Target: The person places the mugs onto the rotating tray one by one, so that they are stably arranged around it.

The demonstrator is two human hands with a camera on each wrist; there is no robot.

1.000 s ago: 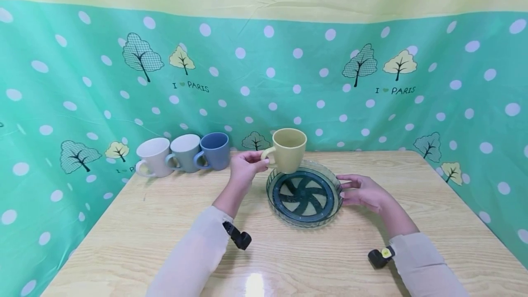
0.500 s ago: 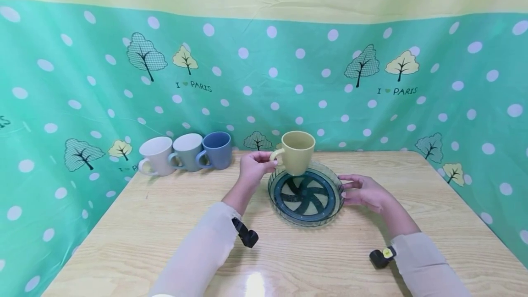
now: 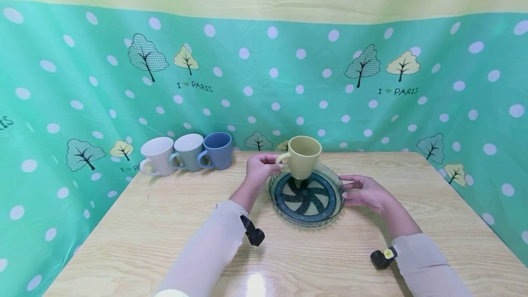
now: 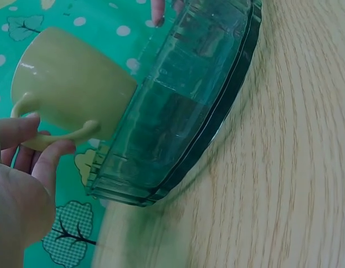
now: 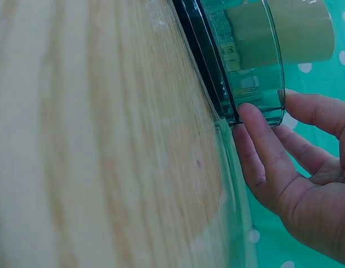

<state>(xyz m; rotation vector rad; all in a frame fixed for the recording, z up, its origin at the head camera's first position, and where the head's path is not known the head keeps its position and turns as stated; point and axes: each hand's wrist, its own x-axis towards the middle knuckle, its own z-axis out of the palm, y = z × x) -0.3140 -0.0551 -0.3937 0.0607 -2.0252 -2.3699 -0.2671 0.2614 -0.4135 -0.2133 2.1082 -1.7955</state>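
With thumb and fingers my left hand point(image 3: 264, 168) pinches the handle of a pale yellow mug point(image 3: 304, 157), held upright. In the head view this mug overlaps the back part of a round, clear green dish point(image 3: 275, 205) with a dark swirl pattern in its bottom. From the left wrist, the mug's base point(image 4: 119, 106) shows right at the dish's rim. My right hand point(image 3: 365, 192) touches the right side of the dish with extended fingers. One fingertip point(image 5: 292, 99) lies at the rim and others are near the base.
Three mugs stand in a row at the back left: a white one point(image 3: 158, 157), a grey-green one with a white inside point(image 3: 189, 152) and a blue one point(image 3: 218, 151). Behind the wooden table point(image 3: 313, 260) hangs a green dotted curtain point(image 3: 280, 58).
My left hand has carried the yellow mug to the right and slightly lower, further over the dish. The right hand and the dish stay in place.
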